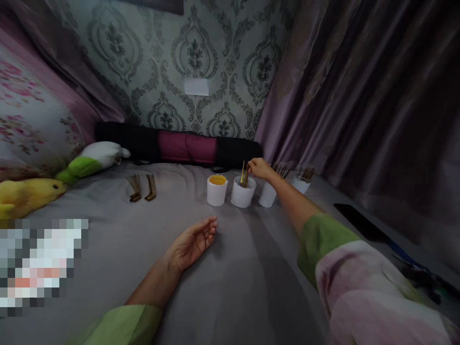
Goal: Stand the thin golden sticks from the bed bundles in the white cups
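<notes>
My right hand [259, 168] reaches over a white cup [242, 197], its fingers pinched on the top of a thin brown stick [247, 178] that stands in the cup. Beside it, a slim yellow stick [242, 171] leans in the same cup. My left hand [194, 243] rests on the grey sheet with the palm turned up, holding nothing, its fingers loosely curled and apart. Nearest to it is another white cup [216, 195] with yellow-orange contents [217, 180]. To the right, partly behind my right forearm, a third white cup [266, 196] holds dark sticks [282, 170].
Another white container [301, 185] with brown sticks [308, 173] stands farther right. Two small bundles of bent brown strips [134, 188] [150, 188] lie at left. Plush toys [28, 194], a black-and-maroon roll [187, 146] and a dark flat object [361, 222] lie around the grey sheet [108, 239].
</notes>
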`<state>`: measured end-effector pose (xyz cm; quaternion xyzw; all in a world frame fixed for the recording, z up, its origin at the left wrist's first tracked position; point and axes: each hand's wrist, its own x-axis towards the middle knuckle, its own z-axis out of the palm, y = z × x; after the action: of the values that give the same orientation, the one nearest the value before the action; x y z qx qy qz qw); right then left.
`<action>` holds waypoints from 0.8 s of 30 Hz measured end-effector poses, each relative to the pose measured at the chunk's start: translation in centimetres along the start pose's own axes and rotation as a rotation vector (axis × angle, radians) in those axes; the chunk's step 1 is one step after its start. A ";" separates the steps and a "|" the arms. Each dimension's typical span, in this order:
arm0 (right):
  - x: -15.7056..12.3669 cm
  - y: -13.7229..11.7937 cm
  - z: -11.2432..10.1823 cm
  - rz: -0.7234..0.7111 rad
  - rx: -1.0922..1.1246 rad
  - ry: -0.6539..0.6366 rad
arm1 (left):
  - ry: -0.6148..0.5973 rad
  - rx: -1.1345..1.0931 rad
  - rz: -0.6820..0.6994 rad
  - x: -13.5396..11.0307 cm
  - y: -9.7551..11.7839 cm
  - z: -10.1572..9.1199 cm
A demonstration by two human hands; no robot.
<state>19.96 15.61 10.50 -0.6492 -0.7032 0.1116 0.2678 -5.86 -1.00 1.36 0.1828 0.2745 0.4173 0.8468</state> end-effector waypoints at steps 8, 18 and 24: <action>-0.1 0.0 -0.1 0.014 -0.010 -0.005 | 0.007 -0.010 -0.001 0.0 0.0 0.1; -0.7 -0.2 -0.5 -0.008 -0.008 0.019 | 0.011 -0.005 0.004 -0.1 0.0 0.2; -0.7 -0.1 -1.0 0.005 -0.033 0.079 | 0.003 -0.013 0.003 0.0 -0.1 -0.1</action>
<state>20.37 14.71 11.23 -0.6591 -0.6922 0.0748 0.2843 -5.87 -1.00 1.19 0.1769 0.2728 0.4207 0.8469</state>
